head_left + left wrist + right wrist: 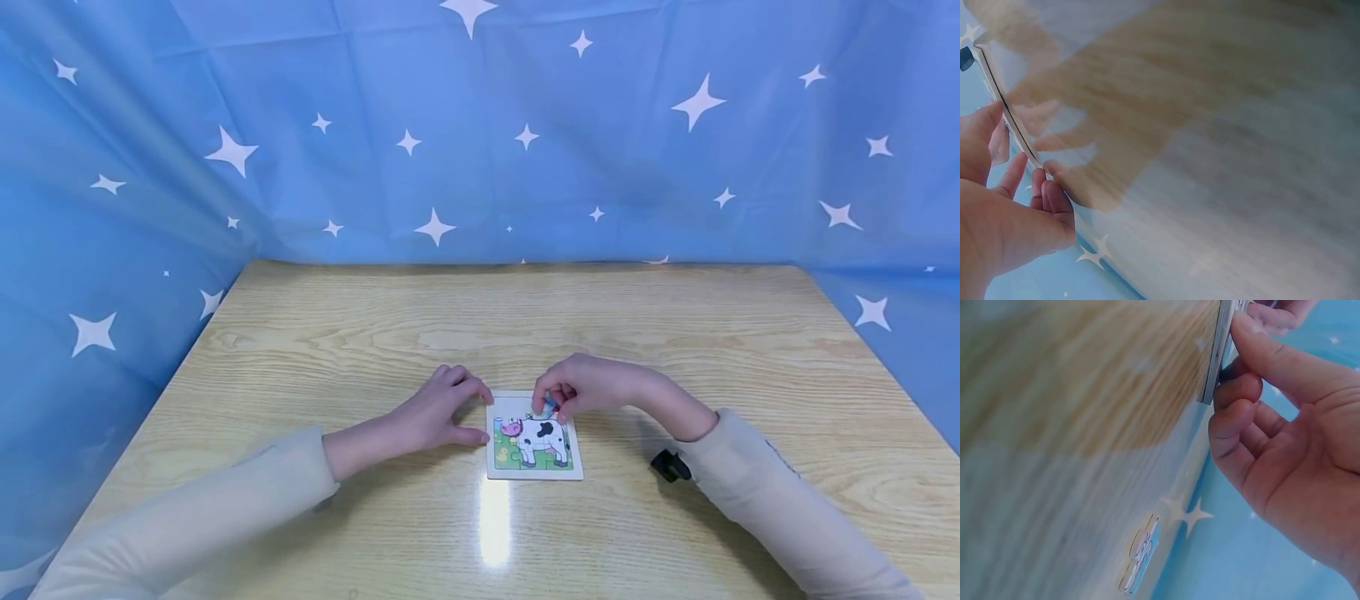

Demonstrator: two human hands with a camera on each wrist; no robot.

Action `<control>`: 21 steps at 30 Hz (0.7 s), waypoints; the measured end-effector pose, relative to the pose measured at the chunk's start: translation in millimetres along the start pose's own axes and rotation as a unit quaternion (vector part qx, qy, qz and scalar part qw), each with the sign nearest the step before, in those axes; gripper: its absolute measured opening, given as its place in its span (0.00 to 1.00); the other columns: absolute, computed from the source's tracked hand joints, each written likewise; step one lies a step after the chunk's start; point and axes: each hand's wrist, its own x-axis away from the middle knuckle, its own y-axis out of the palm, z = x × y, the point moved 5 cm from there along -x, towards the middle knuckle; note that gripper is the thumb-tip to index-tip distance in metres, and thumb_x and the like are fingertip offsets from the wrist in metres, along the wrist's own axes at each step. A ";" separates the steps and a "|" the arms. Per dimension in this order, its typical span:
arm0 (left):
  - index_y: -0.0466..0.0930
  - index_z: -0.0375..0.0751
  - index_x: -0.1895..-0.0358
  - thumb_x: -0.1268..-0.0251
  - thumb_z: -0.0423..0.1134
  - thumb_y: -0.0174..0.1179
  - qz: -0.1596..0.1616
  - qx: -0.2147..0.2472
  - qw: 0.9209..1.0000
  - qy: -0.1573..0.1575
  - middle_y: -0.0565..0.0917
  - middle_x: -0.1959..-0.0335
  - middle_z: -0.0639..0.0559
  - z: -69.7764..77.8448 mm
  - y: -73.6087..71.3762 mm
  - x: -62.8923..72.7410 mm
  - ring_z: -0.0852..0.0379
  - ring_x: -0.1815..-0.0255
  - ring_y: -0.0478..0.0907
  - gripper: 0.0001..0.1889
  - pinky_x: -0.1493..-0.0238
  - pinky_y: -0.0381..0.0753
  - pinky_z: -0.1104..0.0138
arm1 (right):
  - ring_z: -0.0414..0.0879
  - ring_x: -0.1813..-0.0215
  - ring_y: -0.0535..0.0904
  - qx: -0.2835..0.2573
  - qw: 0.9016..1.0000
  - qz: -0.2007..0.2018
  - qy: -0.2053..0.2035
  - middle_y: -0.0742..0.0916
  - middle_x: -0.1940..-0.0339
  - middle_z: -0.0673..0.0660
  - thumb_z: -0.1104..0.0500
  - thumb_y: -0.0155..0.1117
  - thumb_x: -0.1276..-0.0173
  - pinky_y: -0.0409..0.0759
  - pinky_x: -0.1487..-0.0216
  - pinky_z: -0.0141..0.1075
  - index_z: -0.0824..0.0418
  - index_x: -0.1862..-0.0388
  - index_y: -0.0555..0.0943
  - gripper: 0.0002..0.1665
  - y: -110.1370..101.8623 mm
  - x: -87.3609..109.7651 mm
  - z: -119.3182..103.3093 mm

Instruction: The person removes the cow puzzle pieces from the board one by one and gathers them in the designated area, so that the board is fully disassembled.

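Observation:
A small square jigsaw puzzle (534, 454) with a cow picture and a pale frame lies on the wooden table. At its left edge, my left hand (442, 414) rests thumb and forefinger spread along the frame. Over the upper right part of the picture, my right hand (588, 387) pinches a small puzzle piece (550, 407) with blue and red on it. Fingers partly cover that piece, so whether it sits in the frame is hard to tell. In the right wrist view the puzzle's frame (1211, 375) appears edge-on beside the fingertips.
Another loose puzzle piece (1140, 556) lies on the table in the right wrist view. A black device (670, 467) is at the right sleeve. Blue cloth (480, 167) with white stars hangs behind the table (337, 325) and along its sides.

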 end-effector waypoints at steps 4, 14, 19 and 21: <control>0.85 0.41 0.42 0.34 0.40 0.81 0.000 0.000 1.000 -0.002 0.82 0.44 0.45 0.4 0.2 0.2 0.47 0.44 0.71 0.21 0.40 0.76 0.54 | 0.36 0.66 0.72 0.019 1.000 0.001 0.003 0.77 0.69 0.44 0.69 0.76 0.27 0.74 0.59 0.32 0.57 0.52 0.88 0.11 0.7 -0.5 -1.1; 0.85 0.43 0.42 0.34 0.42 0.80 -0.004 -0.003 1.000 -0.008 0.82 0.45 0.46 -0.9 -0.5 0.2 0.50 0.45 0.71 0.21 0.40 0.75 0.58 | 0.41 0.60 0.71 0.030 0.999 0.018 -0.002 0.76 0.61 0.50 0.70 0.76 0.28 0.73 0.55 0.34 0.53 0.55 0.85 0.13 1.8 0.7 -6.6; 0.85 0.43 0.42 0.34 0.42 0.80 -0.004 0.001 1.000 -0.009 0.81 0.45 0.47 -0.2 -0.3 0.4 0.49 0.44 0.71 0.21 0.40 0.75 0.57 | 0.42 0.59 0.72 0.023 0.999 0.025 -0.004 0.77 0.57 0.50 0.70 0.76 0.28 0.75 0.54 0.35 0.52 0.56 0.84 0.14 1.9 3.4 -9.1; 0.85 0.43 0.42 0.34 0.42 0.80 -0.004 0.001 1.000 -0.010 0.81 0.45 0.47 0.3 0.0 0.5 0.49 0.44 0.71 0.21 0.41 0.75 0.58 | 0.42 0.58 0.73 0.024 0.999 0.027 -0.009 0.77 0.57 0.50 0.70 0.77 0.28 0.76 0.54 0.35 0.52 0.57 0.84 0.14 1.8 4.6 -10.1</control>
